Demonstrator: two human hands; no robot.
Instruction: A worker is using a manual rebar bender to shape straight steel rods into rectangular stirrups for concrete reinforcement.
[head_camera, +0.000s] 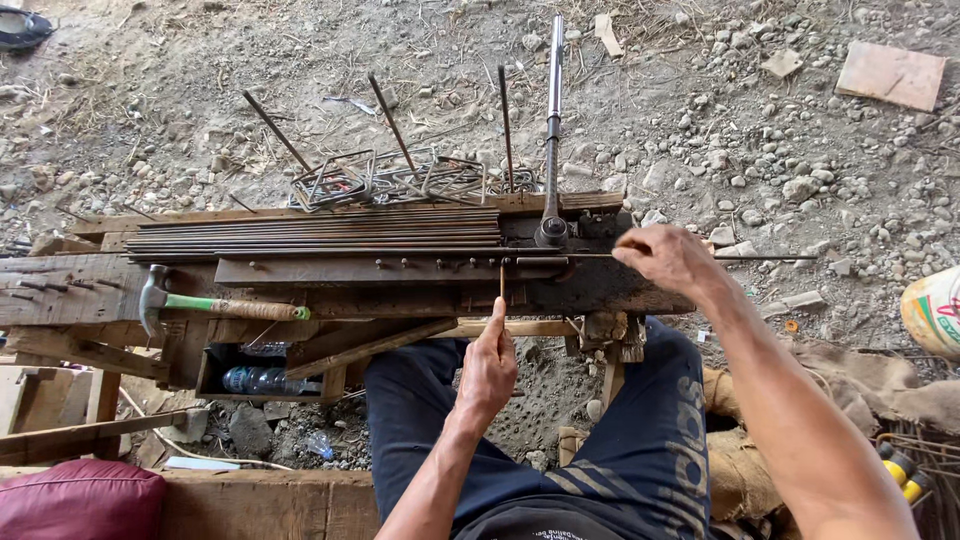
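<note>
Two hands grip one thin steel rod (600, 257) lying across the wooden bench (60, 290). Right hand (665, 258) pinches it just outboard of the bending lever (552, 130); left hand (488, 365) pinches a short upright end (502, 280). Judged stiff, light, rough; hold near the bend.

Head view, looking down at a wooden workbench (60, 290) set on gravel. Left hand (487, 365), centre frame, pinches the near end of a thin steel rod (502, 280) that points up toward the bench. Right hand (665, 258), right of centre, grips a long rod (760, 258) lying across the bench top. Bending lever (553, 120) stands just left of the right hand. Bundle of straight rods (310, 230) lies upper centre; bent stirrups (390, 180) behind it. Hammer (215, 306) at left.
</note>
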